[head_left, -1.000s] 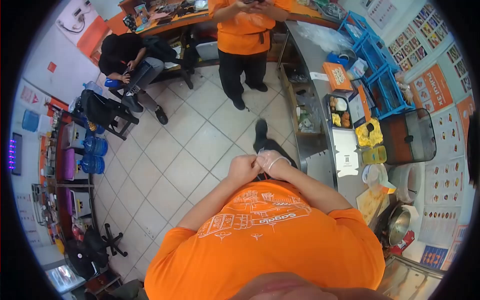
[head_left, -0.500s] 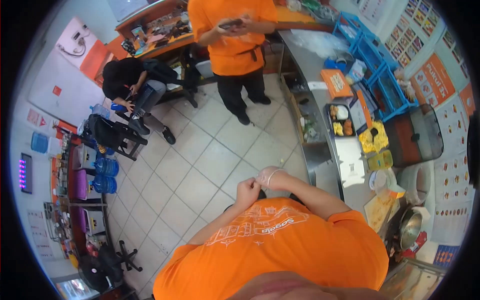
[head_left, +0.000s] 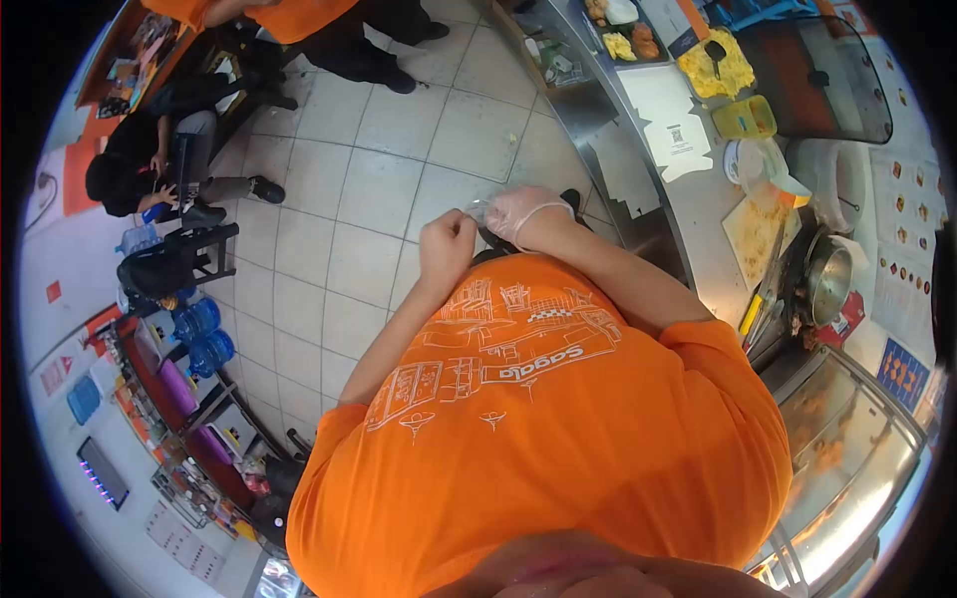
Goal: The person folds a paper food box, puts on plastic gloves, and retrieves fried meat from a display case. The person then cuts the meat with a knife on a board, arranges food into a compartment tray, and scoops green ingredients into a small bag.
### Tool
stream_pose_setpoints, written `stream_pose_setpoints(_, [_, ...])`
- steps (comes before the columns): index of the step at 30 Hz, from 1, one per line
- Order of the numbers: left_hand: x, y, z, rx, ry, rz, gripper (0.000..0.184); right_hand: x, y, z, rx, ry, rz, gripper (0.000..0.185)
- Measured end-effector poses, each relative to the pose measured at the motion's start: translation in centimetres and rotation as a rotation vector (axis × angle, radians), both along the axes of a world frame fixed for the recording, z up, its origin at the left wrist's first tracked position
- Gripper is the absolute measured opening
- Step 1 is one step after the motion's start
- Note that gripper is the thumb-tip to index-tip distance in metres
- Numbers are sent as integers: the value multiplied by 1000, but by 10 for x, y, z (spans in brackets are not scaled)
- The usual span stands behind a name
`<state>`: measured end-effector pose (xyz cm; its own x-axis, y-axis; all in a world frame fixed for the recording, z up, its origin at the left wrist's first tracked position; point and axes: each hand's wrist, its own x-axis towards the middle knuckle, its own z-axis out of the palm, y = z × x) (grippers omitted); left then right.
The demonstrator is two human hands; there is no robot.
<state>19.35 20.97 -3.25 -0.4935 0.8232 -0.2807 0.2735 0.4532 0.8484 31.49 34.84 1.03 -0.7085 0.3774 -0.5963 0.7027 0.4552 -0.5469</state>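
Both of my hands are held close together in front of my orange shirt, above the tiled floor. My right hand (head_left: 523, 214) wears a clear plastic glove (head_left: 543, 207) with a gathered cuff at the wrist. Its fingers look curled inward, and what they hold, if anything, is hidden. Bare and closed, my left hand (head_left: 448, 245) sits just to the left. A loose bit of the clear plastic reaches from the glove to its fingertips, which seem to pinch it.
On the right, a steel counter holds a food box (head_left: 628, 35), white carton (head_left: 678, 135), yellow container (head_left: 745, 119), cutting board (head_left: 755, 234) and pan (head_left: 828, 280). A glass case (head_left: 837, 439) stands nearer. A standing person (head_left: 299, 15) and a seated person (head_left: 135, 164) are ahead left.
The view has tilted down, so the counter and people sit higher. My hands have come slightly apart, with clear plastic now showing between them.
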Motion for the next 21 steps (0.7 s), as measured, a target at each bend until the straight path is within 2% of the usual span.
stream_pose_setpoints(1, [1,2,3,-4,0,-13,24,1,0,5,112,-87,63,35])
stream_pose_setpoints(2, [3,7,6,0,181,-47,24,1,-2,6,114,-88,46,35])
stream_pose_setpoints(3, [5,14,10,12,363,-81,24,1,-5,8,160,-9,-81,34])
stream_pose_setpoints(4, [6,20,13,20,361,-96,24,1,-5,9,206,68,-206,34])
stream_pose_setpoints(5, [8,26,16,48,292,-131,23,1,-1,4,211,65,-222,34])
stream_pose_setpoints(7, [11,37,23,85,223,-182,23,1,11,0,-149,133,-535,34])
stream_pose_setpoints(9, [13,46,32,277,241,-279,22,11,22,12,-102,120,-496,34])
stream_pose_setpoints(10, [12,50,34,285,243,-298,22,15,26,22,-61,102,-442,34])
stream_pose_setpoints(12, [7,60,38,391,509,-380,20,24,32,32,14,100,-449,34])
stream_pose_setpoints(13, [13,65,42,403,509,-398,20,28,36,36,82,90,-436,34])
stream_pose_setpoints(15, [32,74,49,482,572,-612,24,37,45,43,77,47,-513,35])
stream_pose_setpoints(16, [36,77,59,400,664,-730,18,42,51,45,66,3,-571,36])
stream_pose_setpoints(17, [42,86,67,412,670,-741,18,51,57,46,74,10,-585,36])
stream_pose_setpoints(19, [57,108,85,612,745,-530,48,73,68,49,-50,90,-597,37])
stream_pose_setpoints(20, [62,118,89,618,750,-546,48,81,72,51,-50,100,-611,37])
stream_pose_setpoints(21, [68,130,92,621,721,-649,61,89,77,54,-78,56,-525,37])
